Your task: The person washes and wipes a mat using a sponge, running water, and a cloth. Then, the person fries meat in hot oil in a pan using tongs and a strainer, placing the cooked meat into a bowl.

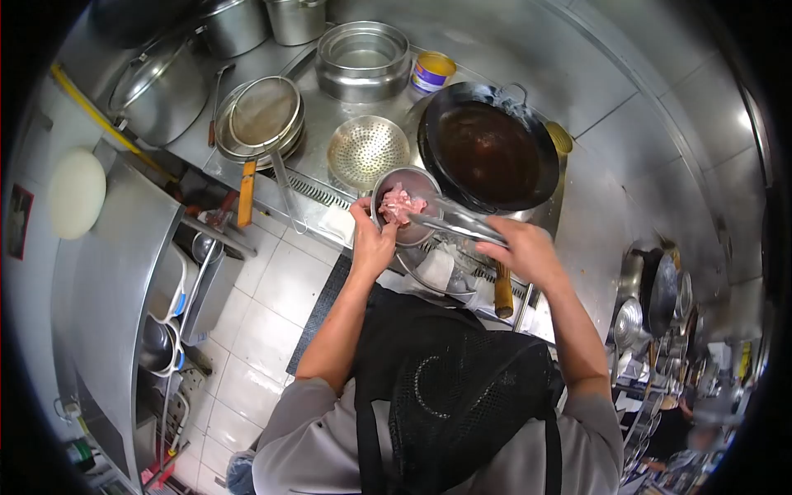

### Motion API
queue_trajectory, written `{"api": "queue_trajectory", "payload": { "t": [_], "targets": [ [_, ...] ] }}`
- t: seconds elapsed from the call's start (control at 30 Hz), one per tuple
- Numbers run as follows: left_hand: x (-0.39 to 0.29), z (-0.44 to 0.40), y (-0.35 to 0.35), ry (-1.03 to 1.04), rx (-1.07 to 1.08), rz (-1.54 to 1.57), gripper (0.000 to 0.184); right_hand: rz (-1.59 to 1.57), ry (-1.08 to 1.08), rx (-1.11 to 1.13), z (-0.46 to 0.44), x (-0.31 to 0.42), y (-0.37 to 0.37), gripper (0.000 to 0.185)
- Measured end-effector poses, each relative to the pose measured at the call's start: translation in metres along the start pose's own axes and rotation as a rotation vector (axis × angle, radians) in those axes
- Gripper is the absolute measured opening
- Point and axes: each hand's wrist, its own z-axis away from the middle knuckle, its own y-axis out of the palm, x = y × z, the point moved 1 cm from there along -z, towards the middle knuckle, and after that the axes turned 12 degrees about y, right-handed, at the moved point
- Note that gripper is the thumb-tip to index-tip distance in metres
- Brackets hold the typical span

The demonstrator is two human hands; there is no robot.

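Metal bowl (410, 236) — sat at the frame's centre, pink meat (402, 204) inside; my left hand (375, 244) gripped its rim. Metal tongs (466, 228) — my right hand's (528, 252) fingers were closed round them, tips at the meat. Step in hand, I judged: tonging the meat; the next move called for a steady bowl and a controlled squeeze

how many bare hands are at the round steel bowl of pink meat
2: the left bare hand grips the round steel bowl of pink meat; the right bare hand holds shiny metal tongs angled into it. Neither hand is hidden, though some fingers are.
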Motion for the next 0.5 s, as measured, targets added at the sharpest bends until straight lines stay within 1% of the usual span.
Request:
{"api": "queue_trajectory", "payload": {
  "t": [0.07, 0.1, 0.17, 0.2, 0.27, 0.33, 0.43, 0.5],
  "targets": [
    [-0.001, -0.001, 0.006, 0.028, 0.029, 0.005, 0.049, 0.146, -0.015, 0.103, -0.005, -0.001, 0.02, 0.045],
    [-0.006, -0.001, 0.007, 0.051, 0.025, -0.008, 0.049, 0.15, -0.007, 0.101, -0.002, -0.002, 0.019, 0.045],
    [-0.006, -0.005, 0.009, 0.073, 0.01, -0.019, 0.048, 0.245, 0.008, 0.042, -0.001, -0.005, 0.015, 0.036],
    [0.001, -0.007, 0.01, 0.029, 0.024, -0.018, 0.049, 0.234, -0.025, 0.013, 0.001, -0.003, 0.005, 0.033],
    [0.014, -0.009, 0.017, -0.045, 0.057, -0.042, 0.05, 0.207, -0.012, -0.02, 0.006, -0.013, -0.004, 0.033],
    [-0.001, -0.016, 0.029, -0.077, 0.048, 0.006, 0.05, 0.148, -0.029, -0.115, 0.007, -0.023, -0.015, 0.033],
    [-0.011, -0.022, 0.044, -0.134, 0.059, 0.036, 0.051, 0.154, 0.037, -0.065, 0.002, -0.031, -0.029, 0.035],
    [-0.01, -0.025, 0.054, -0.177, 0.088, 0.136, 0.052, 0.121, 0.04, -0.052, -0.003, -0.038, -0.037, 0.035]
  ]
}}
